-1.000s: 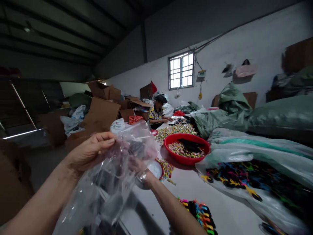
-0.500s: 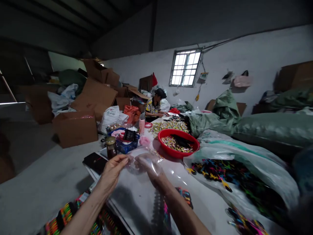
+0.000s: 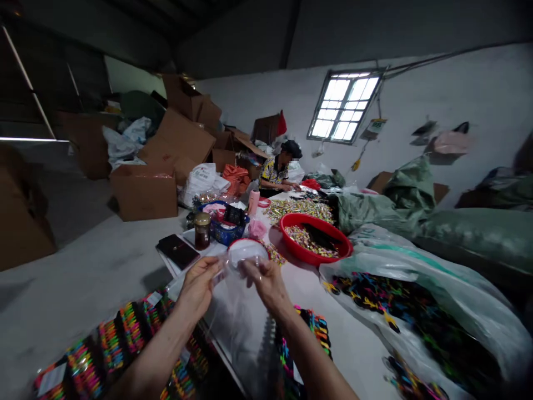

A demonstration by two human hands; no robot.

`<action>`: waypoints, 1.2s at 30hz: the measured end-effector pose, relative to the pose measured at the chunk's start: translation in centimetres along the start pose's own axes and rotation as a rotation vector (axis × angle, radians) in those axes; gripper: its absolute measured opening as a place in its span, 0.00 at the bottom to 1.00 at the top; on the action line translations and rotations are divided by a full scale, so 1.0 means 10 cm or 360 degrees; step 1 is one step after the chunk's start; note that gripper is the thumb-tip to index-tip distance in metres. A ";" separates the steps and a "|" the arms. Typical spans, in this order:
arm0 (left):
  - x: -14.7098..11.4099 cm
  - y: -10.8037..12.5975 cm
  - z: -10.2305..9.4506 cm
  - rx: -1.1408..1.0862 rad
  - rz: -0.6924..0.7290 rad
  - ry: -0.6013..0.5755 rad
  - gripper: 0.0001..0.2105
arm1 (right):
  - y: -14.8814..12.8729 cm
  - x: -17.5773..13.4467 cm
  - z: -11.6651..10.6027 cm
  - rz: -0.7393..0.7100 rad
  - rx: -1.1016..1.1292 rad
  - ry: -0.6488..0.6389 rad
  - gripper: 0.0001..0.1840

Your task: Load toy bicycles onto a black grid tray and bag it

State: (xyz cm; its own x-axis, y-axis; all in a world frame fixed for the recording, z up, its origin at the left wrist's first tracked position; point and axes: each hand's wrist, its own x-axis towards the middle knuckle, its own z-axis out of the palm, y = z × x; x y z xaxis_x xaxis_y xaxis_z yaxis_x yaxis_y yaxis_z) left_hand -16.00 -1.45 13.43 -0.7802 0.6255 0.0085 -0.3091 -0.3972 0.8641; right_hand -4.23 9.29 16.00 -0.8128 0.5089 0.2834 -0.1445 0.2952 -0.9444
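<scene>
Between my hands hangs a transparent plastic bag [image 3: 235, 325], its upper edge at my fingers and its body draping over the white table. My left hand [image 3: 200, 284] pinches that edge between thumb and fingers. The fingers of my right hand [image 3: 266, 282] are curled at the other side of the bag's top, a little smeared by motion. Just behind them is a round white bowl with a red rim [image 3: 249, 250]. Under my right forearm lie packs of colourful small pieces on black [image 3: 318, 328].
A red basin [image 3: 315, 239] of small colourful pieces stands beyond my right hand. A large open sack [image 3: 416, 311] lies right. Left are a black wallet-like case [image 3: 177, 251], a jar [image 3: 202, 230] and a blue basket [image 3: 225, 229]. Another person [image 3: 277, 172] sits at the table's far end.
The view has turned left and down. My right hand, earlier behind the plastic, is now at the bag's top edge. The white bowl shows more plainly.
</scene>
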 end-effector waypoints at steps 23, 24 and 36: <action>-0.23 0.80 -0.35 0.1618 0.0191 -0.0808 0.17 | -0.16 0.02 -0.02 0.0217 -0.0350 -0.0856 0.20; -0.21 0.77 -0.36 0.1611 0.0173 -0.0792 0.18 | -0.11 -0.01 -0.01 0.0246 -0.0295 -0.0842 0.20; 0.03 0.50 -0.38 0.1563 0.0138 -0.0643 0.14 | 0.12 0.12 0.00 0.0213 -0.0081 -0.0188 0.24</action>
State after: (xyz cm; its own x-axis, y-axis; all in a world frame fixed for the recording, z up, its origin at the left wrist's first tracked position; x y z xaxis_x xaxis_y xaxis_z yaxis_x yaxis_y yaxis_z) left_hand -19.88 -5.77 15.84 -0.4846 0.8690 0.0998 0.4535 0.1520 0.8782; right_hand -5.39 10.29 15.25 -0.8840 0.4486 0.1312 -0.0042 0.2730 -0.9620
